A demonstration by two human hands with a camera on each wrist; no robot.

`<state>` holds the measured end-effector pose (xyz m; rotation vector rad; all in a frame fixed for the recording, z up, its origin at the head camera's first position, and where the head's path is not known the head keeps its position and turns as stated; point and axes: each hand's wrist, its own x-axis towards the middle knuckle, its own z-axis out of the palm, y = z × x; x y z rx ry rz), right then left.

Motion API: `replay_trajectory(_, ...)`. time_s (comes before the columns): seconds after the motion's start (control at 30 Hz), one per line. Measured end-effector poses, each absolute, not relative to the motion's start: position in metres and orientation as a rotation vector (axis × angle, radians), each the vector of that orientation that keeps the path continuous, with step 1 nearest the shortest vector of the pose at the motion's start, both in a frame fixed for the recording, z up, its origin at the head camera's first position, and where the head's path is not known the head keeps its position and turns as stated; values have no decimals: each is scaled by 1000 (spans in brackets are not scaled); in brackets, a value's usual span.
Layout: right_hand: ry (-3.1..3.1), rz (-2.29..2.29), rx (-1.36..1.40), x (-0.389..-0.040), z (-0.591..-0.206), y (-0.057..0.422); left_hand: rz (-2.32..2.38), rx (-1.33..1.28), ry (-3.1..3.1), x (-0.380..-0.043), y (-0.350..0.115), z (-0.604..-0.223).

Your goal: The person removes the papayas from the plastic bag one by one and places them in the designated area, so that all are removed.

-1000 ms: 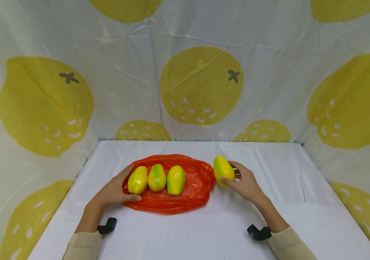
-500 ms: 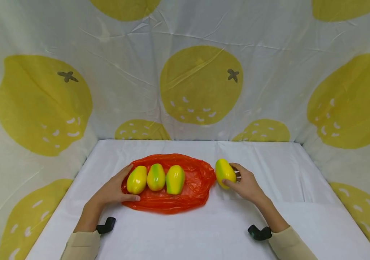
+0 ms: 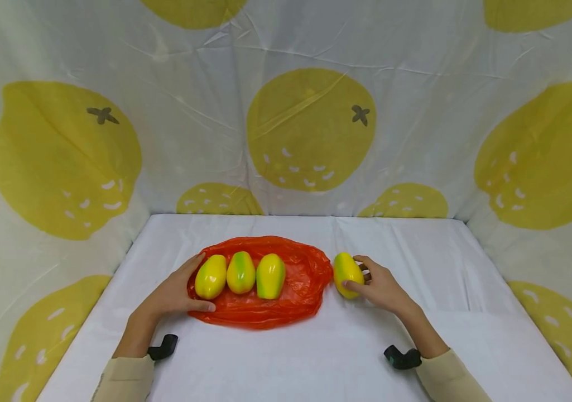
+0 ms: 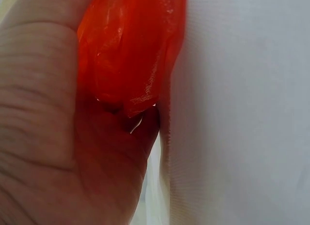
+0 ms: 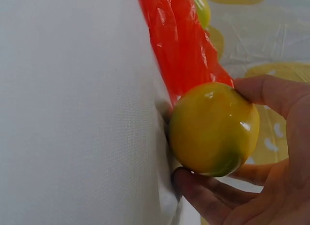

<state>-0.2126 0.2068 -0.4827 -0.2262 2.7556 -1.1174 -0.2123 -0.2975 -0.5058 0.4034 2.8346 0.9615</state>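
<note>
My right hand [image 3: 383, 286] grips a glossy yellow-green papaya [image 3: 348, 275] just beyond the right end of a red plastic bag [image 3: 301, 296]. In the right wrist view, thumb and fingers lie on opposite sides of that papaya [image 5: 213, 130], which is close against the white cloth. Three more papayas [image 3: 241, 272] stand in a row inside the bag's spread mouth, towards its left. At the bag's left end, my left hand [image 3: 172, 290] holds its sides between thumb and fingers. The left wrist view shows the red plastic [image 4: 128, 51] within that grasp; some fingertips are hidden.
White cloth [image 3: 275, 363] covers the table. Curtains printed with large yellow fruit [image 3: 311, 131] enclose the back and both sides. A black wrist camera [image 3: 401, 357] sits on the right wrist, another [image 3: 163, 347] on the left.
The right hand has brought its papaya slightly down and towards me, from the bag's right edge onto or close to the cloth. The left hand and the three papayas keep their places.
</note>
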Motion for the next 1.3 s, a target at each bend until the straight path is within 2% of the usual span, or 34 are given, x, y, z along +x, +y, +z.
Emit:
replay_trajectory(0.37,2733,-1114,-143,-214,-481,213,958,398,2826,-214,-298,-504)
replay_trajectory(1.3,2758,-1141,-188,-216,-481,214,950,380,2838,-213,-299,-508)
